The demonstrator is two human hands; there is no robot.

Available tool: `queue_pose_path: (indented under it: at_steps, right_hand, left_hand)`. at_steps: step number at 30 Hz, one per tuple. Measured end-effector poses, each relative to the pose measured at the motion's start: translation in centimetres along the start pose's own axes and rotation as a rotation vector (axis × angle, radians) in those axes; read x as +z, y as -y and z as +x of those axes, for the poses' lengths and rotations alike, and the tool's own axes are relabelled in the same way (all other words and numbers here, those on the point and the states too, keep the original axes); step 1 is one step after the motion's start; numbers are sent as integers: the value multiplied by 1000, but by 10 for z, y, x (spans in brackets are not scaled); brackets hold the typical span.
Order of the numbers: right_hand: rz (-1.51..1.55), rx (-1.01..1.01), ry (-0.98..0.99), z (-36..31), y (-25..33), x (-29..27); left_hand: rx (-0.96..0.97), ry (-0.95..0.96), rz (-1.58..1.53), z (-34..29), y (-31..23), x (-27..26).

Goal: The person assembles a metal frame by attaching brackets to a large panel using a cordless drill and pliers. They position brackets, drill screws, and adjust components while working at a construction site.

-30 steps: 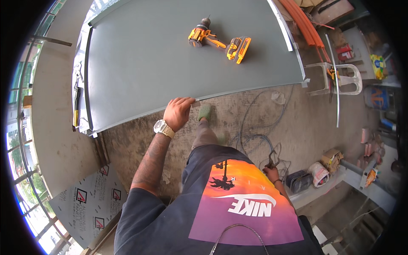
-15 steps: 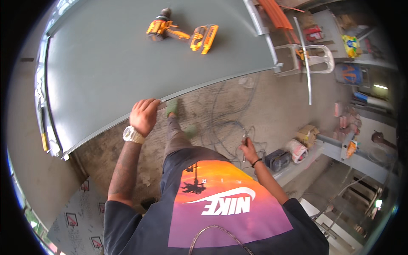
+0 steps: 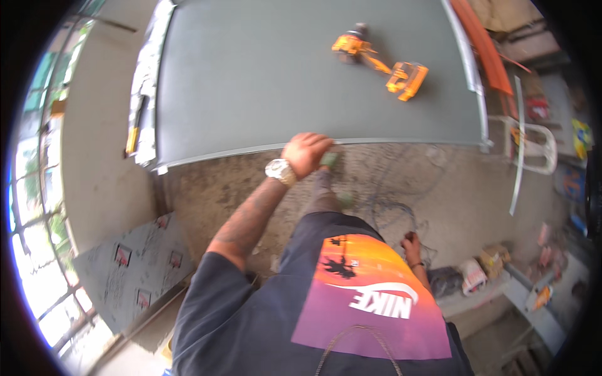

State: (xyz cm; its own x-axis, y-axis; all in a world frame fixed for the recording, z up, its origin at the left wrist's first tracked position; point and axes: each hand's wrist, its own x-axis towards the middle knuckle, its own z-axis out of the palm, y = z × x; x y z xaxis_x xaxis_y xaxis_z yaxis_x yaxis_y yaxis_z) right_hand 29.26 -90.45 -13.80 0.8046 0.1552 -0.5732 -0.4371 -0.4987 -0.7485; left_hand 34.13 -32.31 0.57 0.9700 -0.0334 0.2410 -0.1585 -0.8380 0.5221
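A large grey sheet panel (image 3: 251,81) with a pale metal rim lies in front of me. My left hand (image 3: 305,154), with a pale watch above it, is closed over the panel's near edge. On the panel's right part lies a yellow and black cordless drill (image 3: 354,49), its battery end (image 3: 406,80) toward the right. My right hand (image 3: 411,247) hangs low at my right side, away from the panel. Its fingers are closed and a little blurred; what they hold, if anything, I cannot make out.
A grey cable (image 3: 401,213) lies looped on the floor near my right hand. A white plastic chair (image 3: 539,150) and a long thin metal strip (image 3: 518,150) are at the right. A printed sheet (image 3: 138,269) leans at the lower left. Orange lengths (image 3: 483,47) lie beyond the panel.
My view has swung left, so the panel and drill appear farther right. My left hand remains on the panel's edge. My right hand stays low at my side, its fingers closed.
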Motion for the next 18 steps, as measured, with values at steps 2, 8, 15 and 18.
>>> queue_pose_path:
  at_steps: [2,8,15,18]
  right_hand:
    - [-22,-36,27,-1,-6,-1]
    - [1,120,90,-16,72,6]
    - [-177,-191,215,-6,256,53]
    - [-451,-221,317,11,323,72]
  left_hand:
    - [0,-56,2,5,-4,2]
    - [-11,-72,9,12,-11,4]
    - [-15,-26,-17,13,-10,-4]
    - [-30,62,-97,20,-16,-23]
